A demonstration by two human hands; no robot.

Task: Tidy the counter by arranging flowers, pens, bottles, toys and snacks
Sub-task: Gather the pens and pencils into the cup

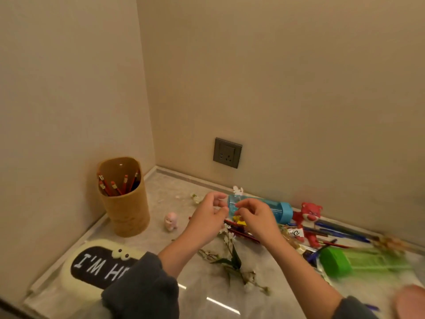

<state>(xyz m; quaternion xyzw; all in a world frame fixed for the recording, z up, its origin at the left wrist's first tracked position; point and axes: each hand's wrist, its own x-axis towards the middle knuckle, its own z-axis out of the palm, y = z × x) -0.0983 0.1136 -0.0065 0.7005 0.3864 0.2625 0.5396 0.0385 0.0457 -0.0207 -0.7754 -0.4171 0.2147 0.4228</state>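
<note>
In the corner where the marble bench (202, 295) meets two walls, the head view shows both hands raised together over the clutter. The left hand (207, 218) and right hand (258, 218) meet at the clear end of a blue bottle (264, 204), which lies on its side against the back wall with its cap pointing right. Both hands' fingers are curled inward, with thumb and forefinger tips close together. I cannot tell whether they pinch the bottle's end, a small thing between them, or nothing. A white flower (238, 190) shows just behind the fingertips.

Flower sprigs (230, 256) lie loose beneath the forearms. To the right are a red bear toy (309, 216), a snack wrapper (294, 232), a heap of pens (340, 229) and a blurred green bottle (345, 263), also on its side. To the left, a small pink toy (171, 221) stands apart from the heap. Further left, a tan pen holder (125, 203) stands upright and already holds red pencils. A lettered pouch (99, 263) lies at the near edge.

The step in hand seems to be sorting out the blue bottle or the flower beside it. To do it well, one hand should grip the bottle round its body, not by its slippery end. It should be lifted free of the pens and stems under it before being stood upright. Set it against the wall, away from the toys, so that it knocks nothing over.
</note>
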